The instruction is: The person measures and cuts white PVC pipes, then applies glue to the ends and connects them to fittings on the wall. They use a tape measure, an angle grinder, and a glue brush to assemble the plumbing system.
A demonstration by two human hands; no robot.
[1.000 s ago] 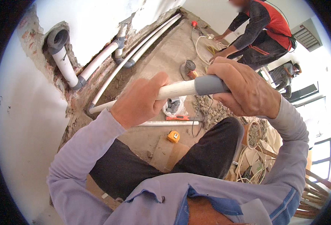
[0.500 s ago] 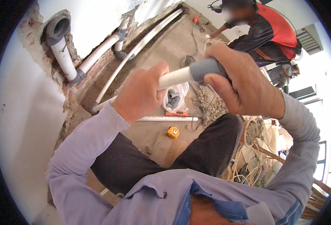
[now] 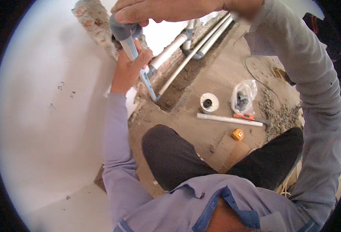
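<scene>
My left hand [image 3: 130, 71] is wrapped round a white plastic pipe [image 3: 146, 82] with blue markings, held tilted beside the broken wall. The pipe's lower end reaches a thin pipe [image 3: 178, 73] by the floor trench; their exact joint is hard to make out. At its top sits a grey pipe fitting [image 3: 121, 30]. Over that fitting lies my right hand [image 3: 170, 9], palm down with fingers stretched out, touching it from above. The hand hides part of the fitting.
Larger white pipes [image 3: 170, 50] with grey joints run along the wall. On the floor are a white round container [image 3: 213, 101], a bag of fittings [image 3: 251, 89], a loose pipe [image 3: 226, 119], an orange-handled tool [image 3: 244, 116], a tape measure [image 3: 237, 134] and rubble [image 3: 273, 112].
Both hands have moved up and left toward the wall, bringing the pipe from across my front to a steep tilt. My right hand's fingers have straightened over the fitting.
</scene>
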